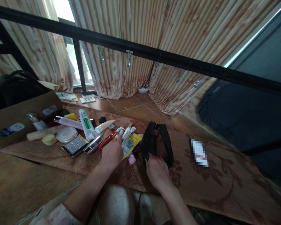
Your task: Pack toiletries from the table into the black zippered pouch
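Note:
My left hand (pixel 112 153) reaches into a heap of cosmetics, its fingers bent over the near ends of a red tube (pixel 105 141) and some slim white tubes (pixel 126 133). The hand itself hides what is under its fingertips. Against its right side leans a yellow packet (pixel 132 143), with a small pink-purple tube (pixel 131 158) below. My right hand (pixel 156 170) grips the near rim of a black pouch (pixel 170 147), which stands with its mouth open. Left of the hands lie a glittery compact (pixel 75 146), a green-and-white tube (pixel 86 122) and a round clear-lidded jar (pixel 66 134).
A cardboard box (pixel 37 106) borders the heap at left. A blurred-out phone-like object (pixel 199 153) lies right of the pouch on the brown patterned cloth (pixel 215 184). Beyond are a black metal rail (pixel 145 51), curtains (pixel 140 28) and a dark bag-like shape (pixel 243 118).

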A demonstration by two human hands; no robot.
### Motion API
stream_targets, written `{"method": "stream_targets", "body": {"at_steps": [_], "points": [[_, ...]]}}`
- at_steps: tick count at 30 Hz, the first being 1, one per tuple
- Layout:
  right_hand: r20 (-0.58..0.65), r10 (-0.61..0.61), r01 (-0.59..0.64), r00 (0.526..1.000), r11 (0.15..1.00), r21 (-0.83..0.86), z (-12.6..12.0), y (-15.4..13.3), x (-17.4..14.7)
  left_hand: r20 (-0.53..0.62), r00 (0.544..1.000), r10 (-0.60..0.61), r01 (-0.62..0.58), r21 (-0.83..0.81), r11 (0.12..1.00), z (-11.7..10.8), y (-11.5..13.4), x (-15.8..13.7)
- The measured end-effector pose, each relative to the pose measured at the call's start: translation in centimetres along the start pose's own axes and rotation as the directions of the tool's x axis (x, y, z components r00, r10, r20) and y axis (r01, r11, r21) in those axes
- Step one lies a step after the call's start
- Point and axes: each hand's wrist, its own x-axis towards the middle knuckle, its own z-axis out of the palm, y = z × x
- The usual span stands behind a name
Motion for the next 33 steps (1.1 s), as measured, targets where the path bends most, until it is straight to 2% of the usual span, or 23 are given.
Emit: {"method": "stream_targets", "body": {"at_steps": [6, 12, 14, 17, 20, 26, 30, 33], "points": [[-0.027, -0.001, 0.001, 1.0, 1.0, -0.002, 0.2, 0.0, 0.0, -0.03, 1.0, 0.001, -0.002, -0.062, 0.998, -0.4, 0.0, 0.1], [-0.033, 0.002, -0.002, 0.999, 1.0, 0.007, 0.1, 0.0, -0.1, -0.184, 0.982, -0.041, -0.007, -0.25, 0.968, -1.4, -2.2, 1.1], [-0.036, 0.004, -0.003, 0.999, 1.0, 0.014, 0.1, 0.0, -0.1, -0.209, 0.972, -0.112, 0.051, -0.279, 0.959, -2.3, -3.6, 1.7], [-0.032, -0.004, 0.004, 0.999, 1.0, 0.019, 0.1, 0.0, -0.1, -0.184, 0.953, -0.24, 0.192, -0.244, 0.951, -3.4, -5.7, 2.4], [-0.029, -0.002, 0.002, 1.0, 1.0, 0.026, 0.3, 0.0, 0.0, -0.136, 0.947, -0.29, 0.266, -0.166, 0.949, -3.6, -6.8, 2.7], [-0.031, -0.005, 0.007, 1.0, 0.999, 0.042, 0.7, 0.2, 0.0, -0.114, 0.973, -0.2, 0.196, -0.045, 0.98, -2.0, -6.7, 2.8], [-0.033, -0.004, 0.005, 0.999, 0.999, 0.037, 0.6, 0.2, 0.1, -0.088, 0.985, -0.15, 0.146, -0.05, 0.988, -1.3, -6.7, 2.7], [-0.023, 0.0, 0.001, 1.0, 0.999, 0.035, 0.5, 0.1, 0.2, -0.116, 0.986, -0.12, 0.113, -0.061, 0.992, -1.2, -7.0, 2.5]]}}
